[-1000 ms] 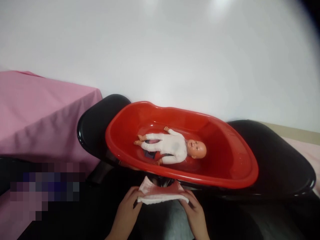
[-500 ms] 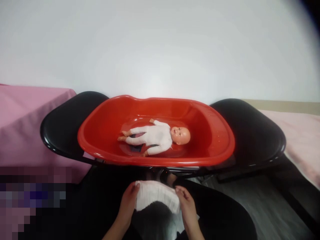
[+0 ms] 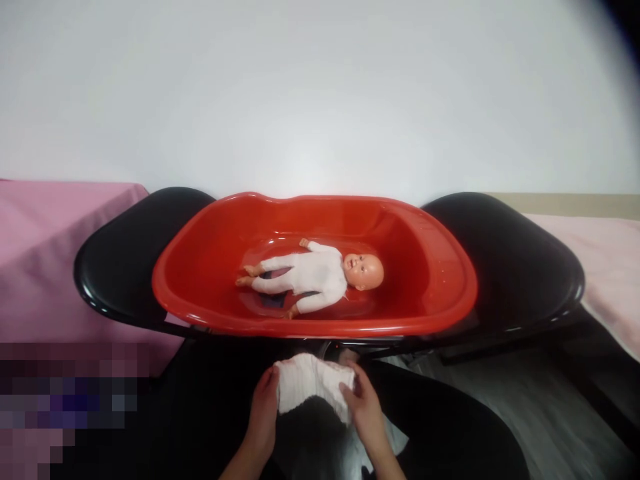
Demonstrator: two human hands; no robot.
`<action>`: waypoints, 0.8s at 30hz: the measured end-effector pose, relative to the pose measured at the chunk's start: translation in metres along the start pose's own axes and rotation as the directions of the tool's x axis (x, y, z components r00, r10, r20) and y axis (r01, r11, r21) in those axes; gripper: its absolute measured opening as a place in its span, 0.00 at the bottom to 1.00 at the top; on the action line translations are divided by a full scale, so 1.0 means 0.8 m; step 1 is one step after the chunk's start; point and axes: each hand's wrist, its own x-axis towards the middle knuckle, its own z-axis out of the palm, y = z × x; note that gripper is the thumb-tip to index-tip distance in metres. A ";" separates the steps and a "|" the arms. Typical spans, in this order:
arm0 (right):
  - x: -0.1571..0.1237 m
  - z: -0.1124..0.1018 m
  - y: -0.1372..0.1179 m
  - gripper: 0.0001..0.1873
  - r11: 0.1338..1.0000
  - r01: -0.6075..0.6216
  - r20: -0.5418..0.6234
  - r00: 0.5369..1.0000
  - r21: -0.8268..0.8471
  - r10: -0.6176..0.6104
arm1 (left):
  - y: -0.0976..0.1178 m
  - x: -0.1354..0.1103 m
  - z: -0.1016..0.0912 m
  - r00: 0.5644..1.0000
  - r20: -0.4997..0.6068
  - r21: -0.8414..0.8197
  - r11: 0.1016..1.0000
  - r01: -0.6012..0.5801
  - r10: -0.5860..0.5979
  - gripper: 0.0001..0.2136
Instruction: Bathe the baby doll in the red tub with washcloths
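A folded white cloth [image 3: 314, 385] is stretched between my two hands, in front of the tub and above my lap. My left hand [image 3: 265, 403] pinches its left end between thumb and fingers. At the other end, my right hand [image 3: 364, 400] grips the cloth, thumb on the near side. Beyond them, a baby doll [image 3: 320, 272] in a white suit lies on its back in the red baby bathtub [image 3: 320, 325]. Its head points right, its feet left. Neither hand touches the doll or the tub.
Black seats stand under the tub's left end [image 3: 130, 260] and right end [image 3: 530, 267]. A pink-covered surface [image 3: 60, 233] lies at the left, and a pale pink one [image 3: 610, 267] at the right. A white wall [image 3: 320, 100] rises behind the tub.
The cloth has bunched and now rises in the middle as my hands have come slightly closer together. My right hand's grip on its end has shifted. The doll remains in place.
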 end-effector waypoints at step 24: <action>-0.009 0.033 0.012 0.20 0.909 -0.320 0.036 0.946 0.266 0.322 | -0.022 -0.002 0.010 0.977 -0.118 0.153 0.975 -0.159 0.178 0.25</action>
